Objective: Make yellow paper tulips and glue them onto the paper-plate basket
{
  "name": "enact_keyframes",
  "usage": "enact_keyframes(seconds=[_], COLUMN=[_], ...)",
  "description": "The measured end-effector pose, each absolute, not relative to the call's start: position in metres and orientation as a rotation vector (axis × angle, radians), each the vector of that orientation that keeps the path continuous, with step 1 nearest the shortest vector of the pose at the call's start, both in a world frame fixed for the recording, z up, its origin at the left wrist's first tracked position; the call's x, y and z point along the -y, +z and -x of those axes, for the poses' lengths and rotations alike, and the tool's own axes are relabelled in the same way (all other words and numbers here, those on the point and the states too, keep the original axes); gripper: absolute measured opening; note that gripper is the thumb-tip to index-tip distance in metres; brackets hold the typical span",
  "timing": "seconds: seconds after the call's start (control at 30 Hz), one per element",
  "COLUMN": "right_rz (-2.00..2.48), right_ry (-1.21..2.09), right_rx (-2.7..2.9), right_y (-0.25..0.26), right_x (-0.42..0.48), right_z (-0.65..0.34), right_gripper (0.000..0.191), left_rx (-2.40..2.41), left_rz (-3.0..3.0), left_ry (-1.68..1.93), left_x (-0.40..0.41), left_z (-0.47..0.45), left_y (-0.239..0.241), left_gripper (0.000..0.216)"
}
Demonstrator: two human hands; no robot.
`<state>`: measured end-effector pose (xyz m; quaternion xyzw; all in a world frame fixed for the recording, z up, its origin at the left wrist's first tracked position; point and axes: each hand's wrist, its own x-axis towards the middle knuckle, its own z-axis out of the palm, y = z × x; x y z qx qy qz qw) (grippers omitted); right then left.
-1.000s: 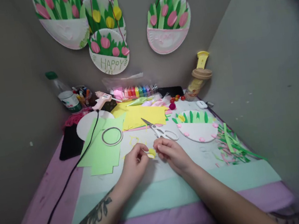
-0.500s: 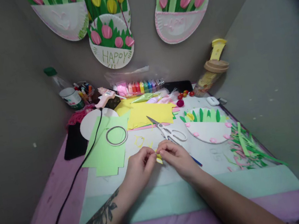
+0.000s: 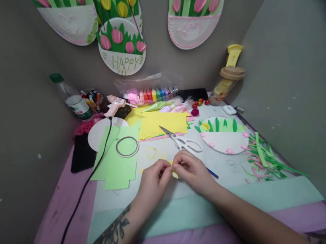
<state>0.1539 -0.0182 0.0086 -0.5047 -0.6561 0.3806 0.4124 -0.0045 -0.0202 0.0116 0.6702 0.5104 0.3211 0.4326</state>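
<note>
Below frame centre, our left hand [image 3: 154, 181] and right hand [image 3: 192, 171] together pinch a yellow piece [image 3: 175, 174]. We should press lightly.

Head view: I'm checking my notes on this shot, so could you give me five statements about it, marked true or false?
1. The tip of the scissors overlaps the yellow paper. True.
2. The left hand is spread wide open. False: its fingers are curled at a small yellow piece, close to the right hand.
3. The ring lies over light green paper. True.
4. The bottle has a red cap. False: the cap is green.
5. The decorated plate beside the green strips has pink pieces along its edge. True.
</note>
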Motion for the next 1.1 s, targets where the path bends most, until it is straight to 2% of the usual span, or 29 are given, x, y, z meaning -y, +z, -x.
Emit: enact_keyframes(seconds=[0.3, 0.5, 0.67, 0.83, 1.1], right_rz=[1.319, 1.359, 1.276, 1.181, 1.357], right_ry=[0.832, 0.853, 0.866, 0.779, 0.617], right_rx=[1.786, 2.171, 2.338, 2.384, 2.466], right_y=[0.013, 0.002, -0.002, -0.005, -0.007], right_x=[-0.022, -0.080, -0.093, -0.096, -0.092], right_z=[-0.158, -0.134, -0.118, -0.107, -0.096], right_gripper=[0.011, 0.013, 0.013, 0.016, 0.016], left_rx=[-1.265, -1.147, -1.224, -1.207, -1.201], left_rz=[-1.665, -2.044, -2.274, -2.317, -2.286], left_ry=[0.733, 0.420, 0.178, 0.179, 0.210], left_x=[0.027, 0.034, 0.032, 0.030, 0.032], left_z=[0.004, 0.003, 0.003, 0.005, 0.006], left_y=[0.011, 0.014, 0.015, 0.016, 0.015], left_gripper=[0.015, 0.019, 0.025, 0.027, 0.023])
